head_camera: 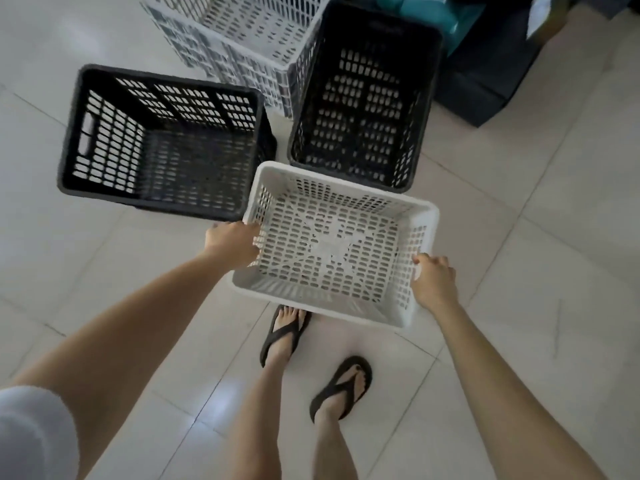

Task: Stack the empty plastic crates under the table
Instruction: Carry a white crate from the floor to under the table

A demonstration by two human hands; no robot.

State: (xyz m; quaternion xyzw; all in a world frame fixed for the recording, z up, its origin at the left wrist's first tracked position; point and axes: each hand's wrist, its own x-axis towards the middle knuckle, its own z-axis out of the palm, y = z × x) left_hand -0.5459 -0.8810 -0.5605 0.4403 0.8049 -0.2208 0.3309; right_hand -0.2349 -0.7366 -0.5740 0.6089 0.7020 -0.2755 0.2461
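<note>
Holding a small white crate by its two short sides, the person stands over a pale tiled floor. The crate is empty, open side up, and sits in the air above the tiles, slightly tilted, with its near edge above the toes of the forward foot. The left hand grips the left rim, fingers curled together over the edge and reaching inside the wall. The right hand is clamped on the right rim in the same way, thumb on top and fingers wrapped round the outside.

Just beyond the white crate stand two black crates, both empty and open upward. The left black crate is wide and lies crosswise, its near right corner partly hidden behind the held crate. The right black crate is set lengthwise, close beside the first with a narrow strip of floor between them. Behind both, at the top of the view, is a larger white crate, touching or nearly touching the right black one.

Dark boxes or bags are at the upper right; what they are cannot be told. Below the crate, two feet in dark flip-flops are on the tiles.
</note>
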